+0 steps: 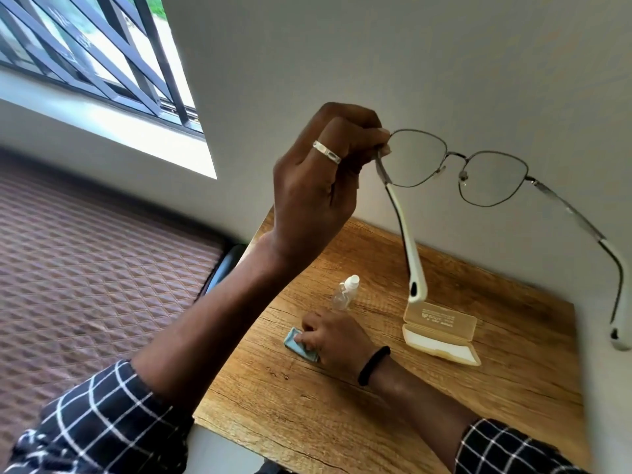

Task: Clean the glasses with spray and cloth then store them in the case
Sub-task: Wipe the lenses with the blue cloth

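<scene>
My left hand (321, 179) is raised high in front of the wall and pinches the glasses (455, 162) by the left hinge corner of their thin metal frame. The white-tipped temples hang open towards me. Down on the wooden table (444, 388), my right hand (337, 338) rests on the light blue cloth (295, 343), fingers pressing its edge. A small clear spray bottle (345, 292) with a white cap lies just beyond that hand. The cream glasses case (441, 333) stands open to the right of the bottle, nothing inside it.
The table stands against a grey wall. A barred window (95, 59) is at the upper left. A patterned brown floor (85, 268) lies left of the table, with a dark chair part (225, 265) at the table's left edge.
</scene>
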